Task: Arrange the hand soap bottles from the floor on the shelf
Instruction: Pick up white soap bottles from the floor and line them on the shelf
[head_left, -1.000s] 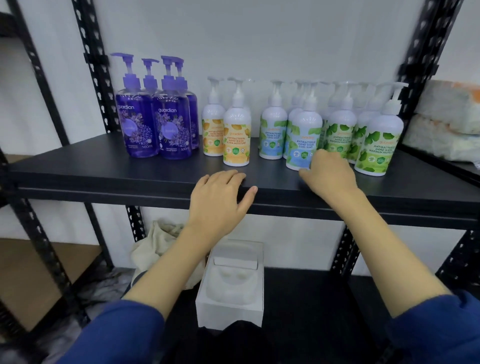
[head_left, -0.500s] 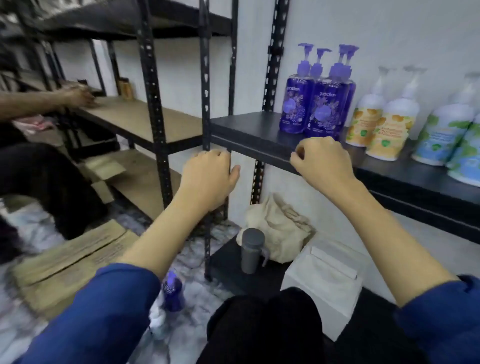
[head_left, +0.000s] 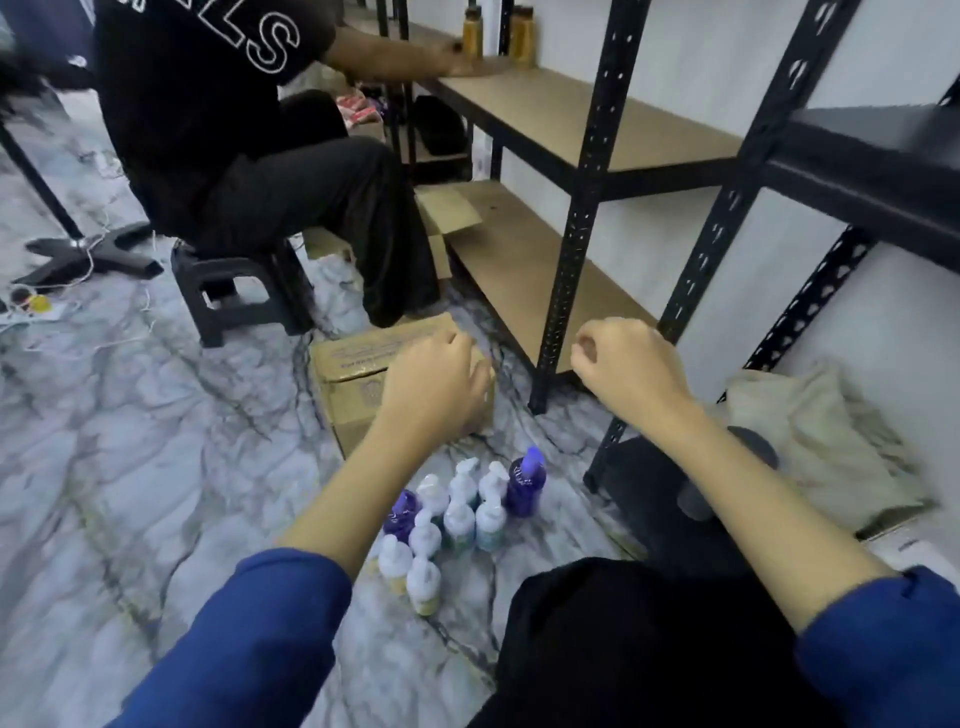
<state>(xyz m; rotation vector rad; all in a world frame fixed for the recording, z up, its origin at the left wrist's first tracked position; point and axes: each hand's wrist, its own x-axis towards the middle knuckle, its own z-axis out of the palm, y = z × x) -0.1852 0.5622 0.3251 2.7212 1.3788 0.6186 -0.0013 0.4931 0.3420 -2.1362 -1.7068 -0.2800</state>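
Observation:
Several hand soap bottles (head_left: 457, 514) stand in a cluster on the marble floor, below and between my arms; most are white with pump tops. Two purple bottles stand among them, one (head_left: 525, 480) at the cluster's right and one (head_left: 401, 514) at its left. My left hand (head_left: 434, 384) hovers in the air above a cardboard box, fingers loosely curled, holding nothing. My right hand (head_left: 626, 364) hangs in the air in front of the shelf post, fingers curled, empty. The black shelf (head_left: 878, 150) shows at the upper right; the bottles on it are out of view.
A cardboard box (head_left: 353, 379) lies on the floor beyond the bottles. Another person (head_left: 249, 145) sits on a black stool (head_left: 234, 296) at the upper left, a hand on a wooden shelf (head_left: 582, 114). A beige cloth bag (head_left: 810, 431) lies at the right.
My head has turned left and down from the shelf to the floor. Both hands have left the black shelf's edge and now hang in the air above the floor bottles.

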